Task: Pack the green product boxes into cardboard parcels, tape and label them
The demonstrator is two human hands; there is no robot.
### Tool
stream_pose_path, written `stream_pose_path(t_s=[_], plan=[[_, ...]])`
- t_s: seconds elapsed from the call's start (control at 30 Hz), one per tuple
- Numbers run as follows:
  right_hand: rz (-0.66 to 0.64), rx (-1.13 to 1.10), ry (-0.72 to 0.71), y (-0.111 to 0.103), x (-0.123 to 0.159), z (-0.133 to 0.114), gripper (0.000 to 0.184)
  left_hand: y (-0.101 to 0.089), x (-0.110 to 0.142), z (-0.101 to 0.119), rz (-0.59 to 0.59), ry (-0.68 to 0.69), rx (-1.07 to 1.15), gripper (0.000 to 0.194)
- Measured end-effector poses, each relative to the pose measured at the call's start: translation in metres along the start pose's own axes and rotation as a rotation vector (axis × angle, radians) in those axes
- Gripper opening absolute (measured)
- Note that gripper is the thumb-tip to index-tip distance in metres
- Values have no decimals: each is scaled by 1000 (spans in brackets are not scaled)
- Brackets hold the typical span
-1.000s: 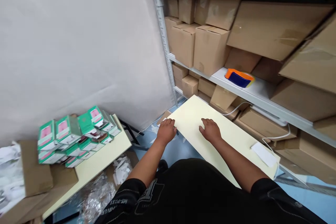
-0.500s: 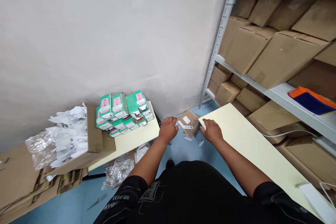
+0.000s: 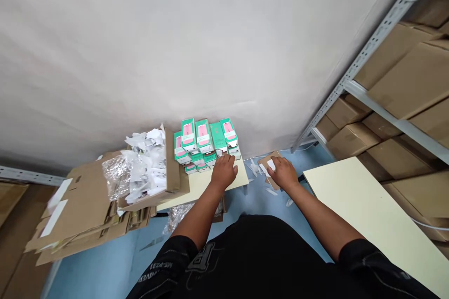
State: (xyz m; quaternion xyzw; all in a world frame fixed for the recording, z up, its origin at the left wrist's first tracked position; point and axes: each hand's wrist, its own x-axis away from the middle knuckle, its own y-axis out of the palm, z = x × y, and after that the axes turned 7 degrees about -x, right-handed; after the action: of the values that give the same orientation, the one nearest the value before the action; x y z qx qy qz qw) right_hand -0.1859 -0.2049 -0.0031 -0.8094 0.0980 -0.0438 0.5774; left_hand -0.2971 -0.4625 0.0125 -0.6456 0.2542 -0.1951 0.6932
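My left hand (image 3: 223, 171) hovers over the right end of a small cream table (image 3: 203, 183), fingers loosely apart and empty, right next to a pile of several green boxes with pink windows (image 3: 205, 142). Held out over the blue floor, my right hand (image 3: 285, 174) has its fingers stretched forward and holds nothing. It is just above a small brown cardboard piece with a white label (image 3: 268, 162) that lies on the floor among scraps of paper.
An open cardboard box of white paper and clear plastic scraps (image 3: 143, 175) sits left of the green boxes, on flattened cardboard (image 3: 80, 215). A long cream table (image 3: 368, 210) stands to the right. A grey metal rack (image 3: 365, 56) holds brown cartons (image 3: 414, 79).
The view has swung left. Both hands left the long cream table; my left hand now reaches the green boxes, my right hand hangs over the floor.
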Motion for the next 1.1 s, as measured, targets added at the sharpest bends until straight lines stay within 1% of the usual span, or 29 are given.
stream_pose_path(t_s=[0.1, 0.17, 0.3, 0.43, 0.6, 0.7, 0.83, 0.93, 1.0, 1.1], plan=[[-13, 0, -21, 10, -19, -26, 44, -2, 2, -29, 1, -10, 3, 37], [-19, 5, -40, 14, -30, -41, 45, -4, 0, -44, 7, -15, 7, 39], [-51, 4, -75, 17, -52, -62, 47, -6, -7, -61, 36, -65, 3, 31], [-91, -14, -107, 19, -76, -70, 48, -3, -19, -63, 34, -114, -11, 24], [-118, -53, -152, 24, -114, -69, 54, 4, -35, -57, 4, -168, -9, 25], [-149, -114, -171, 31, -137, -71, 60, 9, -39, -54, -25, -194, -1, 24], [-173, -200, -201, 48, -163, -81, 72, 14, -37, -55, -49, -200, 9, 25], [-187, -206, -207, 65, -178, -93, 81, 17, -33, -60, -55, -212, 18, 29], [-211, -179, -202, 75, -185, -100, 82, 18, -30, -62, -58, -228, 25, 32], [-225, -147, -188, 87, -192, -109, 77, 21, -26, -65, -77, -248, 42, 37]])
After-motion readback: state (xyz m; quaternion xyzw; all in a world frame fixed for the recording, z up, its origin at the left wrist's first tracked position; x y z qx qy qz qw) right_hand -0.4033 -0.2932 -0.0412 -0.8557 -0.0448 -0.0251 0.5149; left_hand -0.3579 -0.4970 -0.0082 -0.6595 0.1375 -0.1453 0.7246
